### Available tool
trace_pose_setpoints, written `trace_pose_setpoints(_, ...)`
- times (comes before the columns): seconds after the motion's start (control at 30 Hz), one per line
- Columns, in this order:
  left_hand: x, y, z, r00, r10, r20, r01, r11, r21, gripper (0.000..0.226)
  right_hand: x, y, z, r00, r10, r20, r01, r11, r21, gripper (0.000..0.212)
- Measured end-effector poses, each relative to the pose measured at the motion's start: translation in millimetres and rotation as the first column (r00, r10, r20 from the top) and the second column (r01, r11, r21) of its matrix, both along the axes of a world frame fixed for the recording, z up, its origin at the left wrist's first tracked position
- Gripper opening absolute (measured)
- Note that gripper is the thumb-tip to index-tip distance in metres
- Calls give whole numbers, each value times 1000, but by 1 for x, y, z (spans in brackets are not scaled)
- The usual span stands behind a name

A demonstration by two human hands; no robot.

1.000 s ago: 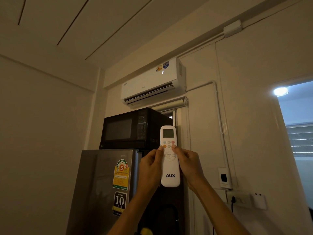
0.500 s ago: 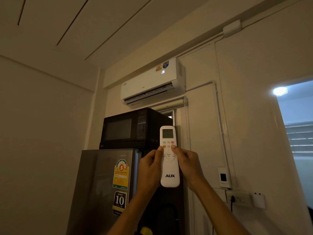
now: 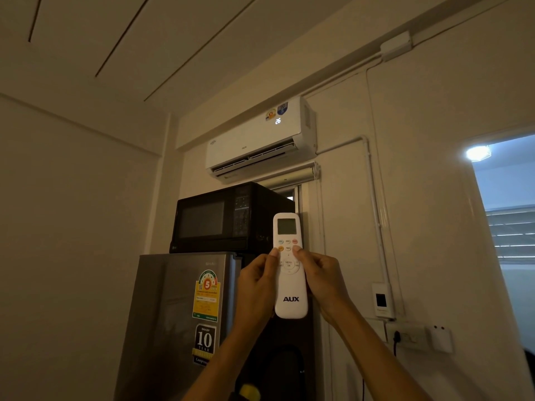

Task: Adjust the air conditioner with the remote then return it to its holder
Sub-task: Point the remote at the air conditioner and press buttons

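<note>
Head view: both hands, left (image 3: 256,285) and right (image 3: 321,280), grip the white remote (image 3: 290,280) upright, thumbs on its buttons. It is raised below the wall-mounted air conditioner (image 3: 260,140), whose display reads 26.

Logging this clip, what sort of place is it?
Probably a small apartment or dorm room: a microwave stacked on a compact fridge, and a wall air conditioner beside a doorway.
</note>
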State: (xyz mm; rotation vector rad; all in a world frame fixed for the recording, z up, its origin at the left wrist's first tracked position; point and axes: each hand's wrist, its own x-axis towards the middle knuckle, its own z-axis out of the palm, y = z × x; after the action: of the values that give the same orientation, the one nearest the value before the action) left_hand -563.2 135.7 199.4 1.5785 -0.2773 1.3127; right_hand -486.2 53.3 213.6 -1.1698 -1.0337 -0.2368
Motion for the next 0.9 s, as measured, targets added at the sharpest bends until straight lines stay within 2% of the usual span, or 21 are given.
trace_pose_setpoints(0.47,-1,4,-2,1000,-13,6,13,1000,-6,16,1,5,-1,1000,13,-25,-13,1000,-3,13)
trace_pose_setpoints(0.9,3,9,-8,1000,-10,-2,10,1000,-7,15,-3,3,-4,999,-11,41,11,1000,7,8)
